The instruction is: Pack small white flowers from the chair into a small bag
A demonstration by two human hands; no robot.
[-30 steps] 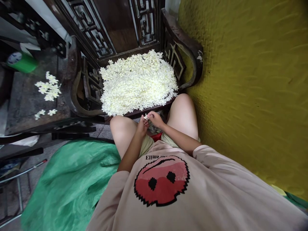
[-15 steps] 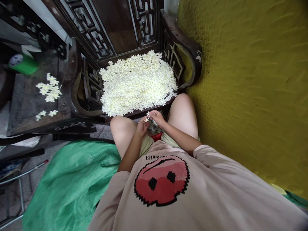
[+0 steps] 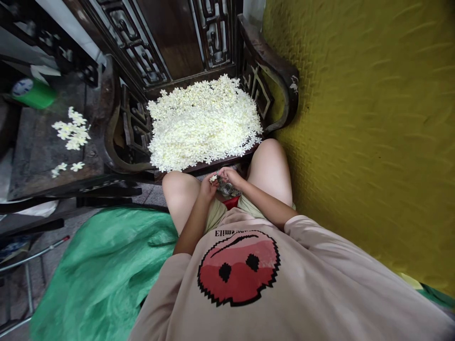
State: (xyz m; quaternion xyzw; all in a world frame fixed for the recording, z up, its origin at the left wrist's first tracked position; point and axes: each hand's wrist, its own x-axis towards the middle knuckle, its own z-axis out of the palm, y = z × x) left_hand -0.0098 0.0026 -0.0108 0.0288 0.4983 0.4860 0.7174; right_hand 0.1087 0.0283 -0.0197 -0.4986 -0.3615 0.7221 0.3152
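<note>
Between my knees my left hand [image 3: 209, 187] is closed on a small white flower [image 3: 213, 179], whose petals show at the fingertips. My right hand [image 3: 231, 176] is right beside it, thumb and fingers pinched together; what they hold, if anything, is too small to make out. Just beyond both hands, a thick heap of white flowers [image 3: 206, 125] covers the seat of a dark carved wooden chair [image 3: 113, 118]. Below the hands, partly hidden by them, lies something mottled grey and white [image 3: 229, 189].
To the left, loose white flowers [image 3: 74, 130] and a green roll [image 3: 34, 93] rest on a dark wooden surface [image 3: 39, 137]. Green sheeting [image 3: 103, 270] spreads at lower left, near a metal frame [image 3: 30, 284]. A yellow textured wall [image 3: 362, 118] stands close on the right.
The white flower that stood at my right fingertips no longer shows there. My right hand has shifted slightly down, and my left hand has moved slightly left, still with a flower.
</note>
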